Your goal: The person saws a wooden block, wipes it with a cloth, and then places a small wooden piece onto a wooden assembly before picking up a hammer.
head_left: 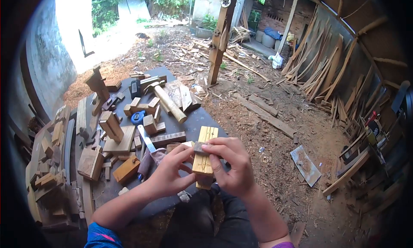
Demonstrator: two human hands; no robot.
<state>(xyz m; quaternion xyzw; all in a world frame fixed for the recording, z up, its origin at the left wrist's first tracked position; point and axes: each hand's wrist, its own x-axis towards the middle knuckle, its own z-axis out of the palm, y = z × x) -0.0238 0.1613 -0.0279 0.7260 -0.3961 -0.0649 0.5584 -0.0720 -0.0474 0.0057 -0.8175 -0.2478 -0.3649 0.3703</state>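
Over the near edge of the workbench I hold a pale yellow wooden block [201, 165] with dark cracks or lines along its face. A small dark wooden piece [199, 148] lies across its upper part. My right hand [232, 166] grips the block from the right, its fingertips at the dark piece and its thumb on the yellow face. From the left, my left hand [173, 170] curls round the block's side with thumb and fingers; some fingertips are hidden behind the wood. Below the hands, the block's lower end shows above my legs.
On the dark workbench [193, 114] are a hammer [170, 103], a blue tape measure [137, 117], a metal ruler-like strip [146, 138], a cloth [152, 159] and several wood blocks. A wooden post [220, 43] stands beyond. Planks [325, 69] lean along the right wall.
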